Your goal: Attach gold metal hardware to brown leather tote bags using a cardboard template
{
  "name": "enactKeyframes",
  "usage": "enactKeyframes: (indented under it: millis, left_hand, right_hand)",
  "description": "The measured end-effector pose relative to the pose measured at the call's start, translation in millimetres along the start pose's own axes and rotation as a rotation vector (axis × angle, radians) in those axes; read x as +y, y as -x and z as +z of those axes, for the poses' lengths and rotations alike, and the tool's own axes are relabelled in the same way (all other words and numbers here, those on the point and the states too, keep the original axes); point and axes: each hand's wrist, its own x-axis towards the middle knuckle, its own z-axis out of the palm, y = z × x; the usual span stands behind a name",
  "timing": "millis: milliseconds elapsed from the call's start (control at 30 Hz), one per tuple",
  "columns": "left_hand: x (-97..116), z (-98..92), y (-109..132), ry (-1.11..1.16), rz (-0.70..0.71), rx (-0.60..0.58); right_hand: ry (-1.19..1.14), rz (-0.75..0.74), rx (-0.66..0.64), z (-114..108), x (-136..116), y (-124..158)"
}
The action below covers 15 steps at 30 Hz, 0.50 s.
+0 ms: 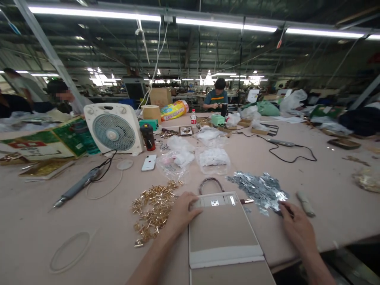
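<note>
A flat beige bag piece [221,227] lies in front of me, with a brown handle [211,180] curving out past its far edge. Two small silver metal plates sit near that edge, one of them a square plate [214,203]. My left hand [184,209] grips the piece's upper left corner, thumb on top. Beside that hand is a heap of gold-coloured metal fittings [154,209]. On the right, my right hand [298,225] reaches the near edge of a pile of thin silver metal plates [258,188], fingers pinched together. What its fingertips hold is hidden.
Left of me lie a grey electric screwdriver [77,188] and a loop of clear tubing [69,251]. A box fan [113,128], a phone [149,162] and plastic bags [213,160] stand farther back. Another corded tool [280,142] lies back right. A co-worker [218,97] sits across the table.
</note>
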Motion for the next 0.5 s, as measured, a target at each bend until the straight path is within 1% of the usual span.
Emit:
enactKeyframes:
  millis: [200, 300, 367, 433, 500]
  left_hand:
    - [-6, 2.0, 1, 0.02, 0.039, 0.042]
    - [-8, 4.0, 2, 0.025, 0.017, 0.058]
    - [-10, 4.9, 2, 0.028, 0.014, 0.066]
    - [-11, 5.3, 3, 0.03, 0.035, 0.071]
    - [-11, 5.2, 3, 0.028, 0.052, 0.081]
  right_hand:
    - [0.005, 0.108, 0.017, -4, -6, 5]
    - [0.029, 0.134, 0.056, -9, -12, 6]
    - [0.028, 0.18, 0.119, -14, -18, 9]
    - [-0.017, 0.253, 0.231, -18, -26, 15]
    - [-0.111, 0.293, 0.357, -21, -38, 23]
